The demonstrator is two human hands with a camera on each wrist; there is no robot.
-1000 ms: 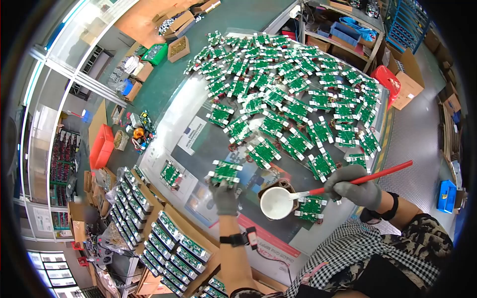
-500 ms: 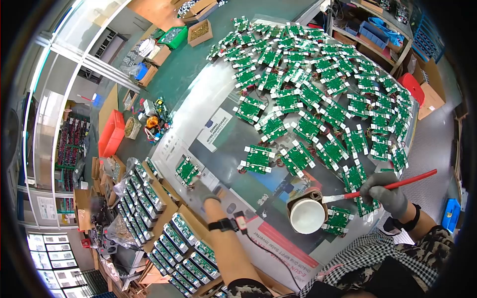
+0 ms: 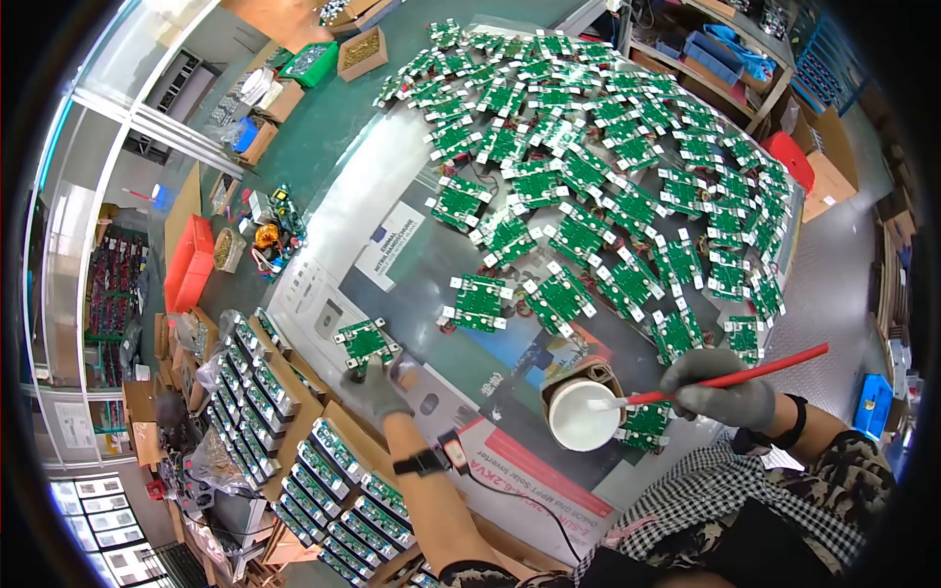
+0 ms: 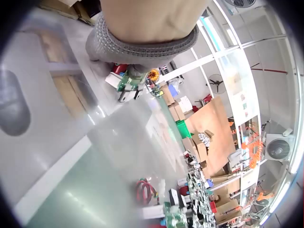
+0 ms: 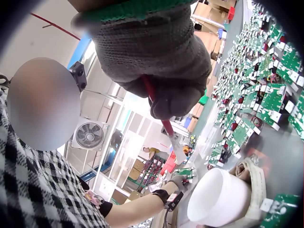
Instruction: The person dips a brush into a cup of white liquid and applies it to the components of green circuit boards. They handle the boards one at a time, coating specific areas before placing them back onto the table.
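Observation:
My gloved left hand point(image 3: 377, 392) pinches the near edge of a green circuit board point(image 3: 365, 341) with white corner tabs, at the left of the table. In the left wrist view, the glove point(image 4: 137, 52) hides much of that circuit board point(image 4: 130, 85). My gloved right hand point(image 3: 720, 389) grips the red handle of a brush point(image 3: 774, 369). The brush's pale tip reaches over the rim into a white cup point(image 3: 584, 431). This cup leans in a brown holder, and the right wrist view shows its side point(image 5: 221, 197).
Many circuit boards point(image 3: 578, 230) cover the far and right parts of the table. Another board point(image 3: 647, 423) lies right beside the cup. Racks of upright boards point(image 3: 343, 480) stand at the near left. A red bin point(image 3: 189, 265) sits beyond the table's left side.
My left hand let go of one board near the table's middle, moved left and took hold of another, which has turned. The brush left the cup, then came back into it.

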